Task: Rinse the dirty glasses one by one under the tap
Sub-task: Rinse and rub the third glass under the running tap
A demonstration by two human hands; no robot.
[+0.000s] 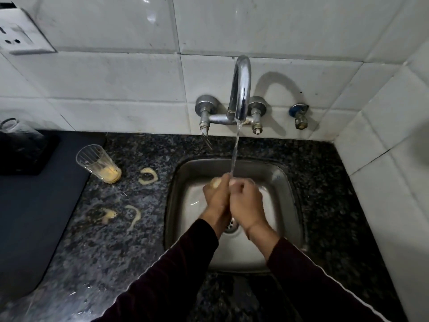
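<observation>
Both hands are over the steel sink [287, 182], under the running stream from the chrome tap [241, 89]. My left hand [217, 194] grips a glass [215, 182] lying sideways, its yellow-stained base poking out to the left. My right hand [246, 201] is closed at the glass's other end, where the water lands; most of the glass is hidden by my fingers. Another dirty ribbed glass [98, 163] with yellow residue at its bottom stands upright on the dark granite counter [104, 240], left of the sink.
Yellow ring stains [148, 175] and smears [134, 214] mark the counter between the standing glass and the sink. A dark mat [30, 205] with a clear jar [14, 131] lies far left. White tiled walls close the back and right; a small valve [299, 116] sticks out.
</observation>
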